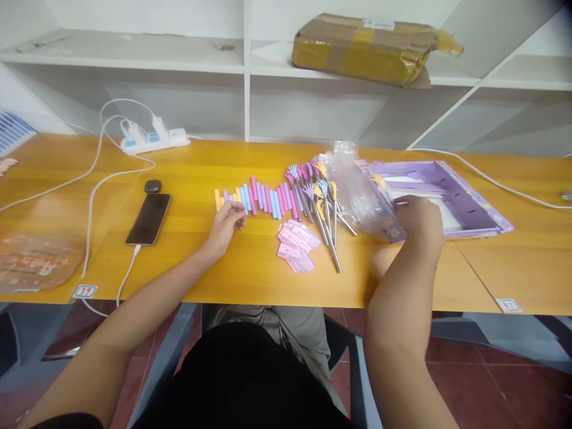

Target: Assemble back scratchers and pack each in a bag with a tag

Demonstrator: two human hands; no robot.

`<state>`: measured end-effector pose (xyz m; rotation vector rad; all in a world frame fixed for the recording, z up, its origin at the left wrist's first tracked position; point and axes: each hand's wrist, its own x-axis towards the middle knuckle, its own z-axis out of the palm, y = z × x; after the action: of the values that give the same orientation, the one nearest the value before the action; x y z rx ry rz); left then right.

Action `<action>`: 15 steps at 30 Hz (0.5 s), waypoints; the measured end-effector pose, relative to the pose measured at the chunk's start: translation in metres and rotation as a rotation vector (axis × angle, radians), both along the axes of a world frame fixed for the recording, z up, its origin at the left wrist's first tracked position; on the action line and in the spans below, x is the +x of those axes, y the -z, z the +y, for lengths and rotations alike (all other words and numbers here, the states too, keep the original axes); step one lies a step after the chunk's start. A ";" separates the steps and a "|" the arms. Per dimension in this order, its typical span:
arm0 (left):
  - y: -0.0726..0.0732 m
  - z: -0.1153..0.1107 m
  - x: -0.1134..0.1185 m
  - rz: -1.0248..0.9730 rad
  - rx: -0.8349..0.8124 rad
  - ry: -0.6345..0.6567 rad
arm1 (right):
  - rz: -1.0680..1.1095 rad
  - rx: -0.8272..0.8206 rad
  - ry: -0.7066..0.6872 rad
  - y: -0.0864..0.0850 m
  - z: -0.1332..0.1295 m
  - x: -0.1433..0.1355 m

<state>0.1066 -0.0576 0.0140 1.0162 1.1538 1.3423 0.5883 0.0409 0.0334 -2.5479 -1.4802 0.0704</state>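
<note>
My left hand (227, 224) rests at the left end of a row of coloured tubes (267, 199), its fingers curled over the yellow and blue ones; what they hold, if anything, is hidden. My right hand (417, 215) reaches over the near left side of a purple box (473, 205), fingertips mostly hidden by the hand itself. Beside it lies crumpled clear plastic (355, 190). Several metal sticks with small coloured hand-shaped heads (333, 214) are piled between the hands. Pink printed cards (297, 244) lie just in front of the tubes.
A black phone (149, 219) on a white cable and a dark oval object (152, 186) lie at the left. Behind them is a white power strip (156, 141). A clear orange-printed bag (38, 261) lies far left. A taped carton (364, 49) sits on the shelf.
</note>
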 end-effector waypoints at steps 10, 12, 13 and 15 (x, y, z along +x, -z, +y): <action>-0.011 0.012 -0.020 0.091 0.174 -0.177 | 0.019 0.055 0.152 -0.003 -0.004 -0.001; -0.014 0.017 -0.029 0.109 0.205 -0.258 | 0.032 0.117 0.160 0.002 -0.003 0.003; -0.014 0.019 -0.033 0.118 0.211 -0.291 | 0.046 0.123 0.150 0.004 -0.002 0.006; -0.013 0.024 -0.040 0.148 0.195 -0.328 | 0.074 0.089 0.110 0.009 0.000 0.010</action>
<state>0.0661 -0.0335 0.0265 1.1144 1.3640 1.6874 0.5988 0.0408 0.0244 -2.5216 -1.2851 0.0801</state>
